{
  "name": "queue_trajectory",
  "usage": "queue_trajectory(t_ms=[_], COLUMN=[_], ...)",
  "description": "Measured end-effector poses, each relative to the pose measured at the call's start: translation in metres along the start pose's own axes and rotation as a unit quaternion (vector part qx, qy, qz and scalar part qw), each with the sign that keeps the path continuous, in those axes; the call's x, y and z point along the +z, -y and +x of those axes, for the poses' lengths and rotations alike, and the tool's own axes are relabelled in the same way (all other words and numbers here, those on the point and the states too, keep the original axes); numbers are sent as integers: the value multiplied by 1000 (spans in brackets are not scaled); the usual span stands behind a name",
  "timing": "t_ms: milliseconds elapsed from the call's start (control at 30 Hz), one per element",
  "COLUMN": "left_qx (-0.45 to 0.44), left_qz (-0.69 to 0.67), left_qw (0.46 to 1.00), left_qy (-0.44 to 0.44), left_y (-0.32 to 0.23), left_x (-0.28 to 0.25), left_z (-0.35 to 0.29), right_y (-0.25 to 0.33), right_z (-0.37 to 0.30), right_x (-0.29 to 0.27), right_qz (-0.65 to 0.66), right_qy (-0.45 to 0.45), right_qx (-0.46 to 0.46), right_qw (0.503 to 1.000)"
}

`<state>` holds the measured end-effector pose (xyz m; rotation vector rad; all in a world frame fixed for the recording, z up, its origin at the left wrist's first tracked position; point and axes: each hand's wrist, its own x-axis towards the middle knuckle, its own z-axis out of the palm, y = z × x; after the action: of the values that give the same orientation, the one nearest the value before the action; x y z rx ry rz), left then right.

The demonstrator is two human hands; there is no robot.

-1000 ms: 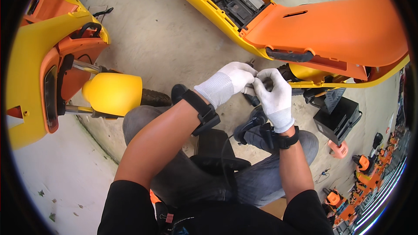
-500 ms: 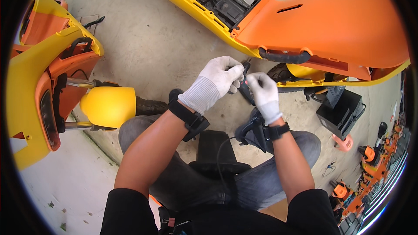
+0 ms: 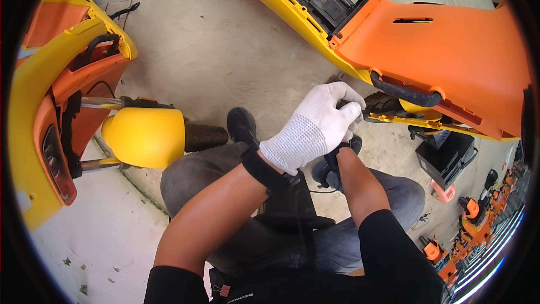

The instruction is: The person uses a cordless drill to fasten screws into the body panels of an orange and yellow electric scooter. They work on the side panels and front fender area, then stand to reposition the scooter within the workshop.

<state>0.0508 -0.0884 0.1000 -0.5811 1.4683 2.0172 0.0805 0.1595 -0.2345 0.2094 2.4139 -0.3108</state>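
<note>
Hovering above the floor (image 3: 225, 50), the white-gloved left hand (image 3: 325, 115) is showing a narrow grip, its fingers bending in toward the thumb; whether anything is sitting between them, I cannot tell. The right hand is hiding behind the left, so I cannot tell its grip either; its wrist is wearing a black strap (image 3: 333, 160). The orange vehicle (image 3: 450, 39) is sitting ahead and to the right, its black handle (image 3: 408, 92) and tyre (image 3: 381, 103) showing near the left hand. A black box (image 3: 447, 155) is resting farther right. On the left, a second vehicle (image 3: 79, 79) is standing, its yellow fender (image 3: 146, 138) showing beside the person's knee (image 3: 185, 174).
</note>
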Motion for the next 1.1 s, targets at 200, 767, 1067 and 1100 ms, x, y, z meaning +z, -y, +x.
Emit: queue_trajectory(t_ms=[200,767,1067,1100], left_qx=[83,111,175,145], left_qz=[89,138,100,91], left_qw=[992,981,972,975], left_qy=[-32,-76,-122,-144], left_y=[17,22,34,25], left_x=[9,-9,-34,-27], left_z=[9,-2,10,0], right_y=[-21,61,112,113], right_z=[28,-49,-229,-242], right_x=[34,-138,-249,-260], right_qz=[-148,103,452,496], right_qy=[-86,189,202,202], right_qx=[-105,-140,-128,-145], right_qw=[980,967,860,832])
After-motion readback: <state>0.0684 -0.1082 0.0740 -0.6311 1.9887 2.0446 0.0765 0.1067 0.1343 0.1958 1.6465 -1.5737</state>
